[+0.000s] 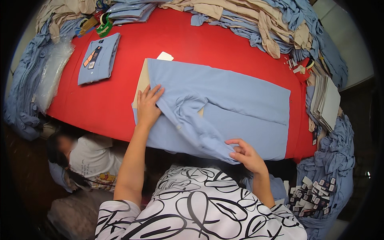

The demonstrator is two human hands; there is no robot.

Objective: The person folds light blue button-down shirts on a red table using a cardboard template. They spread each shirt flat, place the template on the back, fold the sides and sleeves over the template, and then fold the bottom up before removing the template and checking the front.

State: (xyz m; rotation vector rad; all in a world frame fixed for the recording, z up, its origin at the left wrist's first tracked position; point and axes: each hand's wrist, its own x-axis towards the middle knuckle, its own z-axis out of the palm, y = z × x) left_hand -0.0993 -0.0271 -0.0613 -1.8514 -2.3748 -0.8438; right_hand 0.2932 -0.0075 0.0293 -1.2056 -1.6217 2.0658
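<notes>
A light blue shirt (248, 100) lies partly folded on the red tabletop, its beige inner side (143, 81) showing at the left end. My left hand (149, 106) rests flat on that end with the fingers stretched out. Across the shirt a sleeve (206, 136) runs slantwise toward me, creased and slightly blurred. At the sleeve's near end, my right hand (248, 156) has its thumb and fingers on the cloth. Past the shirt's far left corner pokes a white card (165, 56).
A folded blue shirt with tags (99, 59) lies at the left, near clear plastic bags (55, 74) and a green tape dispenser (105, 26). Garment piles (256, 24) line the far edge. White cards (323, 98) and tags (312, 196) are at right. A person (92, 160) is below left.
</notes>
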